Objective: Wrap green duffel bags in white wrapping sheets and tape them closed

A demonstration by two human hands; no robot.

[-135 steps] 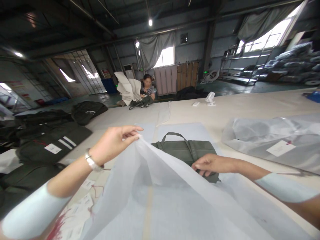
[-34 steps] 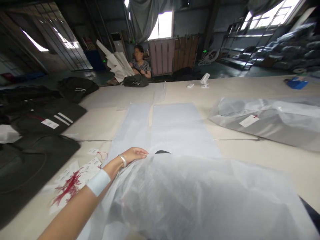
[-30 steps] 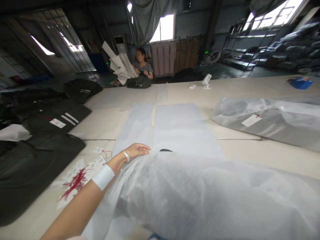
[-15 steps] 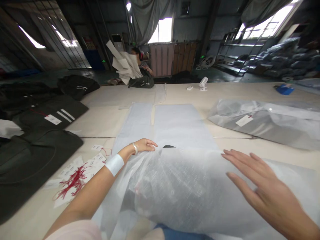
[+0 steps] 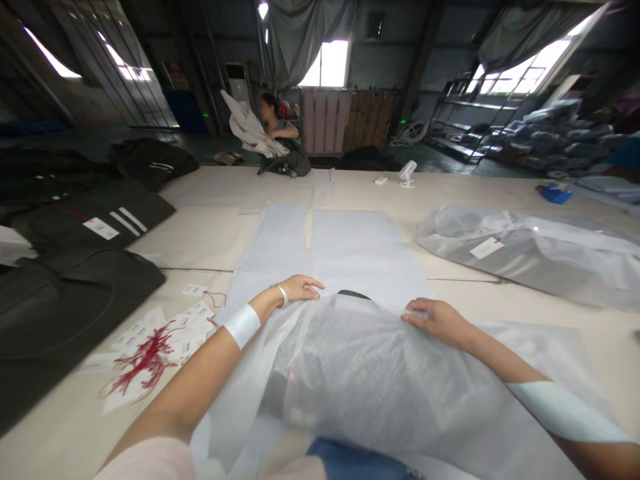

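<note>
A translucent white plastic bag [image 5: 380,380] lies in front of me with a dark bag inside it; a dark handle [image 5: 353,295] pokes out at the far opening. My left hand [image 5: 299,289] rests on the bag's far left corner, fingers closed round the plastic edge. My right hand [image 5: 436,319] pinches the bag's far right edge. Both forearms lie over the plastic.
Flat white bags [image 5: 350,250] lie beyond on the beige table [image 5: 200,240]. Another wrapped bag [image 5: 530,253] sits right. Black bags [image 5: 65,280] stack at left, beside paper tags with red strings [image 5: 150,347]. A person [image 5: 273,123] works at the far edge.
Earlier I held the plastic open beside the green bag. Now the bag is inside it, and my right hand has come from hovering flat to grip the far right edge.
</note>
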